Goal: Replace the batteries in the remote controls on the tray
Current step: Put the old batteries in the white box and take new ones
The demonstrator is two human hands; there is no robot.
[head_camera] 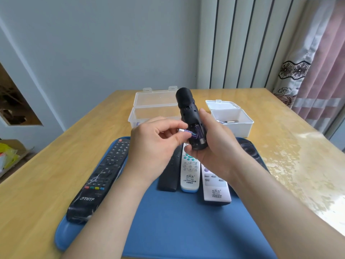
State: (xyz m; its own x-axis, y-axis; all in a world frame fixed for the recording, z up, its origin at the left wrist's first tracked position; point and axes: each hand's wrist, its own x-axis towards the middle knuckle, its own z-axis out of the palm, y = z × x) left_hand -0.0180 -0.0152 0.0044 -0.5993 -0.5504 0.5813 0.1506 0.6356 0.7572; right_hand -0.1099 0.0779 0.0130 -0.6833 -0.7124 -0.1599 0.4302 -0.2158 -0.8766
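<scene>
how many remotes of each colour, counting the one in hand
black: 4 (THTF remote, slim remote, half-hidden right remote, held remote)
white: 2 (blue-trimmed remote, grey-buttoned remote)
total: 6; dark edge under the grey-buttoned one may be another

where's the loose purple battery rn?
Head view, centre: the purple battery is pinched in the left hand, its tip at the open bay of the black remote that the right hand holds above the blue tray.
</scene>
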